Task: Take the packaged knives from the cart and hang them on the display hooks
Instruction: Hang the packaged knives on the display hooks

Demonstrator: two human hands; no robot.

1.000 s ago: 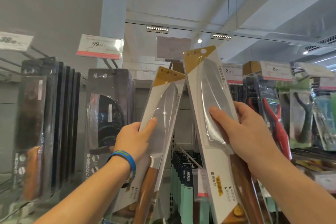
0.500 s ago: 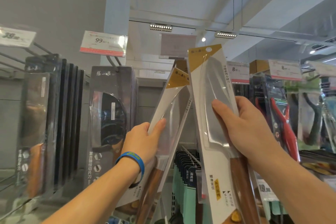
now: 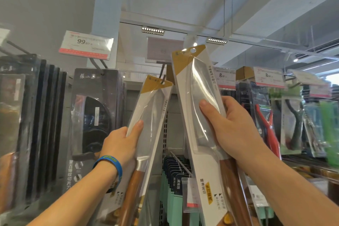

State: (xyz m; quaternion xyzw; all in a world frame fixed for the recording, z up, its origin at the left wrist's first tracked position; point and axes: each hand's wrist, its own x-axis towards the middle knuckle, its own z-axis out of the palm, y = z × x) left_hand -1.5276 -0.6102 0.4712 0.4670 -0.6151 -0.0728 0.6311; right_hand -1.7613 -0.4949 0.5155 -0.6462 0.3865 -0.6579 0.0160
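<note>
At frame centre, the left hand [image 3: 121, 143] gripped one packaged knife [image 3: 152, 108], its long axis tilting up-right, hang hole at the hook [image 3: 162, 72]. The right hand [image 3: 236, 130] gripped a second packaged knife [image 3: 194, 82], higher and right of that hook.

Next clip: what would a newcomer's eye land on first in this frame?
Two white, gold-topped knife packs are raised at centre: the left hand grips the lower pack, its top at a dark hook, while the right hand holds the higher pack free. Upper left, a 99 price tag sits above black boxed knives.
</note>
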